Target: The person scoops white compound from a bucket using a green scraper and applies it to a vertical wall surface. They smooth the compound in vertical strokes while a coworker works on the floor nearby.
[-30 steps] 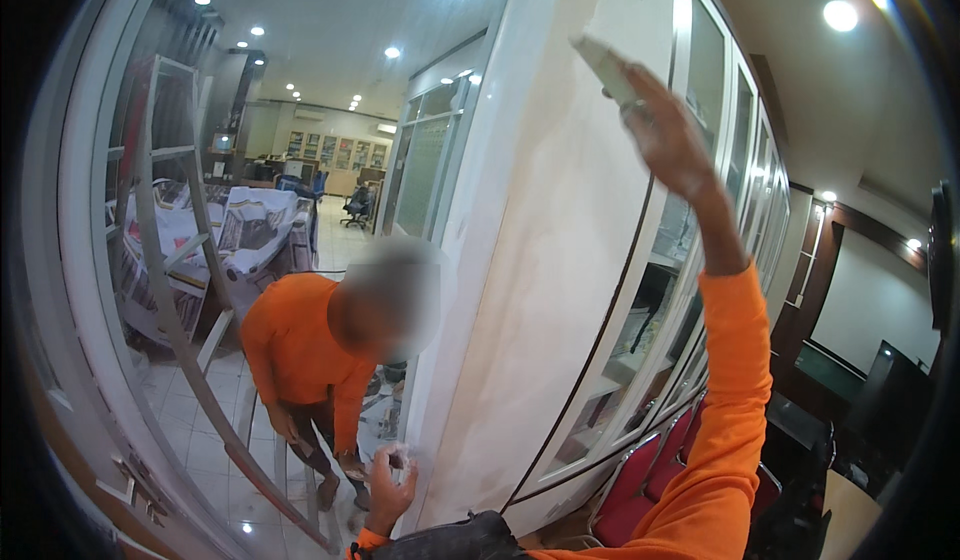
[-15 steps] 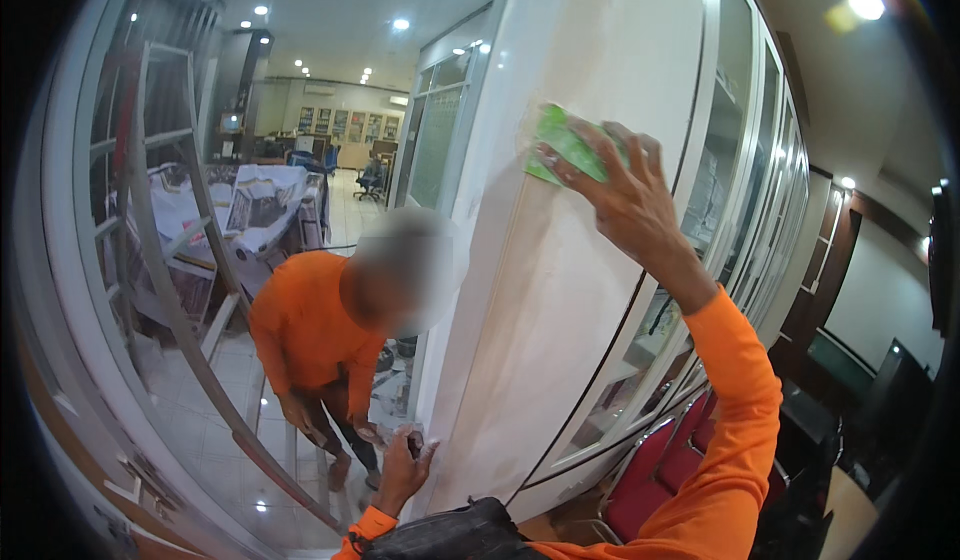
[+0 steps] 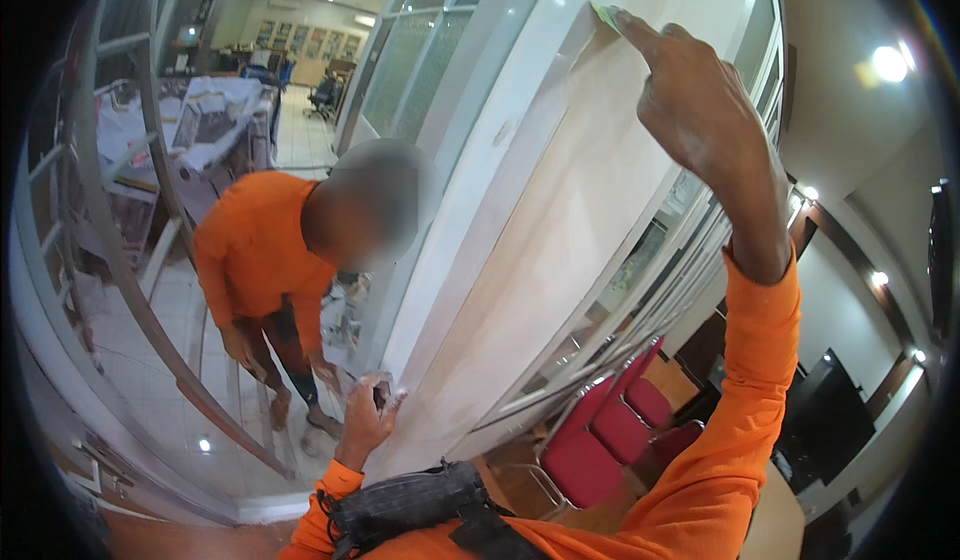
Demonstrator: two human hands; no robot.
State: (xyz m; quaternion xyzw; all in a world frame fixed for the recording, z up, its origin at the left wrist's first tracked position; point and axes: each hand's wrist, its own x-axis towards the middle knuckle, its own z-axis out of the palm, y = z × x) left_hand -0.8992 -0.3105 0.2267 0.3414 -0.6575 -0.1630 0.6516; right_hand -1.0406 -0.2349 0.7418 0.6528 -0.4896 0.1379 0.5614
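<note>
Shifted farther from the left hand (image 3: 370, 410) than half a second earlier, the right hand (image 3: 690, 100) now reaches high on the cream wall panel (image 3: 560, 230) with its wrist sharply bent. Its fingers are pressed nearly together on a green pad (image 3: 602, 14), which they hold against the panel near its far left edge; only a small corner of the pad shows, the remainder being covered by the fingers. At the near end of the panel, the left hand is partly curled, thumb and fingers set slightly apart around a dark gap; whether it has hold of anything cannot be told.

One black pouch (image 3: 410, 505) lies across the wearer's chest, near, its lower surroundings cut off by the frame. To the left stand one co-worker in an orange top (image 3: 255, 225), head blurred, and one ladder (image 3: 140, 310), bent by the lens and incomplete in view. Far left, printed sheeting (image 3: 215, 110) hides what lies beneath it. To the right are at least three red chairs (image 3: 580, 475), overlapping too closely for an exact count, and one dark screen (image 3: 825, 415).
</note>
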